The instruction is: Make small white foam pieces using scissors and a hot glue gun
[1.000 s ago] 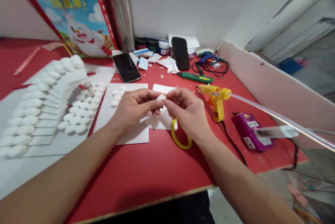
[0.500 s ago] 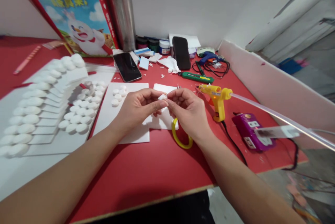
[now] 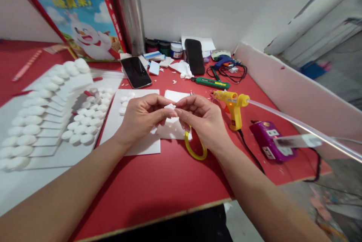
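The fingers of the left hand (image 3: 135, 117) and right hand (image 3: 210, 121) were closed in a narrow pinch on a small white piece (image 3: 170, 106), held above the white sheets (image 3: 172, 133) on the red surface (image 3: 158, 193). The piece looked thin and easily creased — too hard a squeeze, or the two hands pulling unevenly, could tear or bend it. A slack pinch could drop it among the sheets. The yellow handle (image 3: 197, 156) lay just beside the right hand, where a low wrist might nudge it; the glue gun (image 3: 235, 111), its light glowing, might burn straying fingers.
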Available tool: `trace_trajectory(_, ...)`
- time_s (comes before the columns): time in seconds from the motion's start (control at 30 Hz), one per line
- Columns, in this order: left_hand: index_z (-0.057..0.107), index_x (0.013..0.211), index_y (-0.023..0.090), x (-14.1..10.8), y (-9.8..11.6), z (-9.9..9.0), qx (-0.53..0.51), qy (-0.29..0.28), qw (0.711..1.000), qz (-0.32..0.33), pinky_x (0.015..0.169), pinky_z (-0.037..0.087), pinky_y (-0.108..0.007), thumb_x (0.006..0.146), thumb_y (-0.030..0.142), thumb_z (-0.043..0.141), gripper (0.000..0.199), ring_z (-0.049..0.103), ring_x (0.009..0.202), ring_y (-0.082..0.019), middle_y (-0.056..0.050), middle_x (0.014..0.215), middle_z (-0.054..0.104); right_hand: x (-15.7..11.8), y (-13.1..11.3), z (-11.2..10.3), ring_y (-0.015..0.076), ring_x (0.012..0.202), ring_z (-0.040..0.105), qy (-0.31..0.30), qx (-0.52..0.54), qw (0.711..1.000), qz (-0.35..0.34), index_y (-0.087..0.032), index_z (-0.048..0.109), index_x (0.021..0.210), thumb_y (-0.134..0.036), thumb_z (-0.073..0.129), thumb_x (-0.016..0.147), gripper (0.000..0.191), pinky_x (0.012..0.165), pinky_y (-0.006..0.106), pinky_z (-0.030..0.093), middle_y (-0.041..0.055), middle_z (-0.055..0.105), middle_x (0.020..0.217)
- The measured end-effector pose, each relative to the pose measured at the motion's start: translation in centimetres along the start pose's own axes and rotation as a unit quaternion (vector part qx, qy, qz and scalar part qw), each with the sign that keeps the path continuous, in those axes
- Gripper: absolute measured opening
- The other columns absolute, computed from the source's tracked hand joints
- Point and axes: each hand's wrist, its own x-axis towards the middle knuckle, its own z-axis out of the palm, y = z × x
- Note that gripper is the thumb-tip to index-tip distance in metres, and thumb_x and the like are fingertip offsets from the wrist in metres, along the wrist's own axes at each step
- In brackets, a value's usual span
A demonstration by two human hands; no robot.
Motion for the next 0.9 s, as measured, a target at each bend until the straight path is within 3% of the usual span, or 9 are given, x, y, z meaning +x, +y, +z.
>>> trace_trajectory(0.13,0.079,0.086,0.018,-0.2,-0.1,-0.1,0.075,0.033,0.995,0.059,0.051,0.044,-0.023,0.078,0.028,0.086,0.015,0.056,0.052,-0.009,0.000,0.072,0.071,0.0,-0.1,-0.5,0.0073,0.054,0.053,0.024,-0.019,0.999,-0.021,-0.019,0.072,0.090,-0.028,0.083,0.080,0.017,0.050,0.023,0.043,-0.0017,0.069,0.075)
trace_trajectory(0.3,0.077,0.083,0.020,-0.3,-0.2,-0.7,0.202,0.071,0.968,0.133,0.065,0.047,-0.027,0.082,0.035,0.084,0.017,0.060,0.065,-0.014,-0.002,0.078,0.073,-0.3,-0.3,-0.8,0.0082,0.054,0.049,-0.014,-0.057,0.998,-0.033,-0.020,0.080,0.095,-0.032,0.074,0.089,0.014,0.049,0.025,0.040,0.0000,0.069,0.078)
trace_trajectory(0.43,0.076,0.085,0.022,-0.2,-0.4,-1.1,0.275,0.082,0.941,0.180,0.069,0.045,-0.028,0.086,0.039,0.081,0.018,0.059,0.069,-0.016,-0.002,0.079,0.072,-0.4,-0.2,-0.2,0.0117,0.066,0.059,-0.009,-0.147,0.982,-0.119,-0.022,0.082,0.095,-0.031,0.080,0.087,0.013,0.059,0.028,0.048,0.0027,0.073,0.089)
trace_trajectory(0.6,0.077,0.089,0.022,-0.3,-0.6,-1.1,0.304,0.062,0.934,0.177,0.070,0.044,-0.030,0.087,0.044,0.077,0.021,0.060,0.071,-0.020,-0.004,0.077,0.071,-0.4,0.3,0.3,0.0155,0.077,0.065,0.008,-0.202,0.959,-0.197,-0.023,0.081,0.086,-0.023,0.080,0.087,0.001,0.069,0.030,0.052,0.0019,0.072,0.082)
trace_trajectory(0.73,0.077,0.088,0.023,-0.3,-0.5,-0.8,0.303,0.060,0.937,0.163,0.069,0.043,-0.030,0.087,0.046,0.077,0.023,0.060,0.070,-0.020,-0.003,0.076,0.071,-0.5,0.2,0.2,0.0150,0.073,0.065,0.024,-0.157,0.973,-0.165,-0.021,0.080,0.077,-0.020,0.084,0.083,0.007,0.069,0.031,0.051,0.0015,0.070,0.076)
trace_trajectory(0.9,0.077,0.087,0.022,-0.5,-0.6,-0.6,0.308,0.054,0.936,0.160,0.070,0.043,-0.030,0.088,0.042,0.077,0.020,0.061,0.071,-0.019,-0.003,0.078,0.073,-0.4,-0.1,0.0,0.0131,0.068,0.061,0.036,-0.071,0.995,-0.057,-0.019,0.076,0.070,-0.027,0.088,0.077,0.016,0.066,0.029,0.049,-0.0001,0.069,0.071)
